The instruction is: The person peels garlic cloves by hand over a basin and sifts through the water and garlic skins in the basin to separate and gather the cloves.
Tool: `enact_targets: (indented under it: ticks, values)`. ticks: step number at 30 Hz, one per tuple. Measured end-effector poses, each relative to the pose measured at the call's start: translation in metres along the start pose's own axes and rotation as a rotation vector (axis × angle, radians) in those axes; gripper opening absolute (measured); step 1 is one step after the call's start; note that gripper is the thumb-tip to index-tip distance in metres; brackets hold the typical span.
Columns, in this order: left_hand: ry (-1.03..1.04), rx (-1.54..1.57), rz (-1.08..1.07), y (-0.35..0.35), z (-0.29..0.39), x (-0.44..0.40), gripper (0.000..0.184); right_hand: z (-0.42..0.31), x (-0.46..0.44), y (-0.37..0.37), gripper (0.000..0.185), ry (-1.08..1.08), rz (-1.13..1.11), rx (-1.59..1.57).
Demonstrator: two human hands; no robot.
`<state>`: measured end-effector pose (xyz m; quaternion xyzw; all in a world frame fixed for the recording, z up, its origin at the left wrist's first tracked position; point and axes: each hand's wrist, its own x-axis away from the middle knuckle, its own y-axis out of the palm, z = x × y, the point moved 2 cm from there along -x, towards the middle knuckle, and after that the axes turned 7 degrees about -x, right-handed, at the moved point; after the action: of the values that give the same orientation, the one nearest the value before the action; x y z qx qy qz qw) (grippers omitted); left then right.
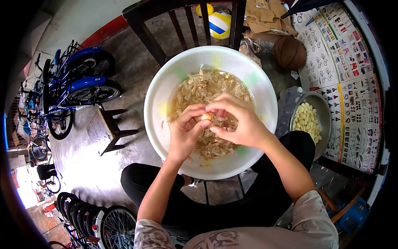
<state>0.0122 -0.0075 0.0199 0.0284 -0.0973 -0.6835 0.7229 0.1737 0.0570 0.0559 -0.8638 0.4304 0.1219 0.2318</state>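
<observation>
In the head view, a seated person in black trousers and a light patterned shirt works over a wide white basin (158,112) marked with green and yellow patches. The left hand (185,132) has a narrow grip, its thumb and fingers holding a small orange-brown clove (207,117) above the middle of the basin. The right hand (238,122) curls in from the other side, its fingertips right by the upper end of the clove and its thumb lower down; whether its grip also closes on the clove cannot be told.

Below both hands, cloudy brownish water in the basin carries a thick layer of papery skins (201,85). Just beside the basin, at the person's right, a metal bowl (326,120) holds many pale peeled cloves (306,120), with clear plastic bottles (286,103) close to it. Further right lies a poster (331,83) printed with bicycles and parts.

Beyond the basin stand a dark slatted chair (145,35), a yellow, white and blue ball (219,25), flattened cardboard (265,18) and a brown basketball (289,52). On the person's left are a low stool (100,124), blue-fendered bicycles (85,85) and, nearer, a row of tyres (78,211).
</observation>
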Motion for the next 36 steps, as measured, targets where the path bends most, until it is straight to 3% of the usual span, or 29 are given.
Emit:
enact_targets:
  ticks: [2, 4, 6, 9, 19, 22, 24, 31, 33, 36]
  values:
    - [0.05, -0.116, 0.033, 0.004, -0.001, 0.001, 0.022, 0.0, -0.001, -0.001, 0.022, 0.173, 0.06, -0.098]
    - [0.094, -0.231, 0.062, 0.004, 0.0, 0.004, 0.021, 0.008, 0.004, -0.003, 0.017, 0.152, 0.034, -0.057]
    - [0.147, -0.628, 0.098, 0.004, 0.003, 0.006, 0.018, 0.01, 0.005, -0.002, 0.006, 0.123, 0.019, -0.033]
    - [0.207, -0.742, 0.141, 0.008, 0.01, 0.007, 0.021, 0.01, 0.006, -0.002, 0.008, 0.096, -0.001, 0.019]
    - [0.212, -0.713, 0.082, 0.004, 0.012, 0.008, 0.02, 0.006, 0.009, 0.005, 0.008, 0.034, -0.158, 0.294]
    - [0.147, -0.678, 0.074, 0.005, 0.019, 0.006, 0.018, 0.01, 0.01, 0.007, 0.008, 0.056, -0.231, 0.355]
    - [-0.048, -0.588, 0.001, 0.003, 0.023, 0.005, 0.019, 0.011, 0.011, 0.008, 0.009, 0.077, -0.274, 0.377]
    - [-0.109, -0.315, -0.075, -0.009, 0.014, 0.003, 0.035, 0.012, 0.009, 0.013, 0.015, 0.01, -0.191, 0.273]
    - [-0.409, 0.151, 0.109, -0.014, 0.011, 0.005, 0.036, 0.013, 0.008, 0.01, 0.015, 0.032, -0.221, 0.247]
    - [-0.336, 0.306, 0.144, -0.016, 0.016, 0.002, 0.031, 0.011, 0.008, 0.007, 0.015, 0.021, -0.183, 0.18]
